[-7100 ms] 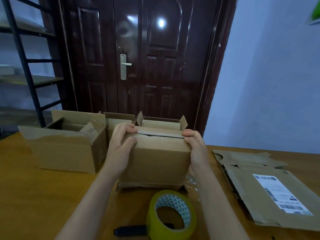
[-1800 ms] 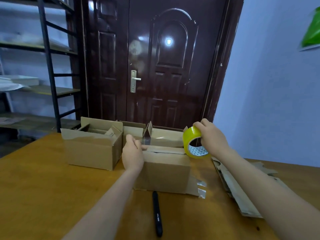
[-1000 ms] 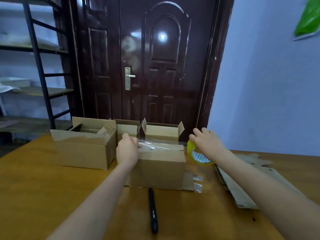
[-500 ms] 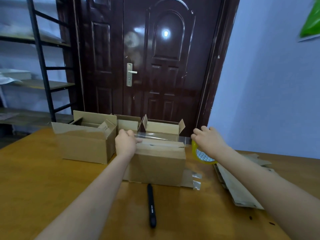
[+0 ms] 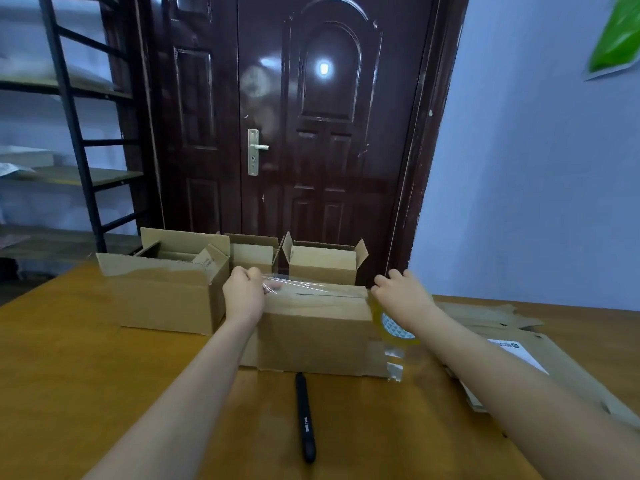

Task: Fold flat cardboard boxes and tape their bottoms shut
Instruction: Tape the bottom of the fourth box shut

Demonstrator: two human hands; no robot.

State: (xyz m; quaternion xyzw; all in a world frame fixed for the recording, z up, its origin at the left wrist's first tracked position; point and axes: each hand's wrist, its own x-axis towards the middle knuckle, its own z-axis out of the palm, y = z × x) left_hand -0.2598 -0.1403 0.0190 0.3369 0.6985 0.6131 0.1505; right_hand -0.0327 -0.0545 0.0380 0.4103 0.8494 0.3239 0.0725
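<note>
Box [image 5: 317,332] amid boxes [image 5: 166,289], pen [image 5: 305,419]

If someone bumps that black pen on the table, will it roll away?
Probably a little. The black pen looks slim and rounded and lies loose on the smooth wooden table, touching nothing, so a sideways nudge would likely roll it. A push along its length would more likely just slide it. It looks light and stiff.

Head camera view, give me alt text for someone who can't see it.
A person stretches clear tape across the top seam of a cardboard box on a wooden table: the left hand pinches the tape's end, the right hand holds the yellow tape roll. A black pen lies in front, open boxes behind.
</note>
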